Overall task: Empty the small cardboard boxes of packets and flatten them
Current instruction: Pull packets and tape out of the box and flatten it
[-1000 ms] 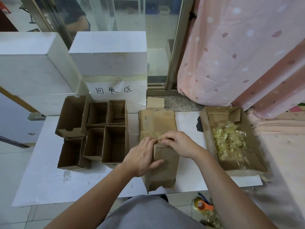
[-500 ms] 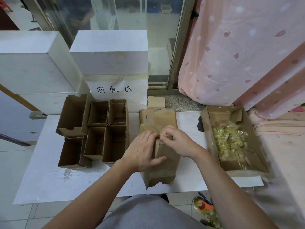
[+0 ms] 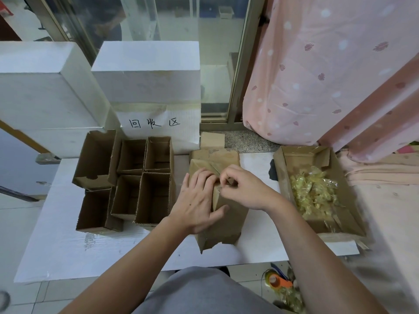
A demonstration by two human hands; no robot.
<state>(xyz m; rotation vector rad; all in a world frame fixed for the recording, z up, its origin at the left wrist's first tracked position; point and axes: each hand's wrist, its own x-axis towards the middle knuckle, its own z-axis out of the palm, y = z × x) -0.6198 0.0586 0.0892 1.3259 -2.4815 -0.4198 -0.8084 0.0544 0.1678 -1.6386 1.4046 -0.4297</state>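
Along the left part of the desk (image 3: 56,252) I see six open boxes (image 3: 145,177) standing upright, packed against one another; I cannot see any packets in them. They crowd the work area, so a careless elbow from me could tip one over the left edge.

At the middle of the desk, near the front edge, my left hand (image 3: 199,200) lies spread on the box (image 3: 224,218) I am working on, fingers on top and thumb hooked round its near side, pinning it onto a flattened sheet (image 3: 215,157) beneath. If that hold slackens, I judge the box will skid on the smooth cardboard.

My right hand (image 3: 244,189) has its fingertips curled, pinching something at the box's top seam; whether tape or a flap, I cannot tell. Pulled too hard, the cardboard could tear raggedly.

At the right edge sits a tray (image 3: 340,220) of yellowish packets (image 3: 313,191), overhanging the front corner; a knock could spill it.
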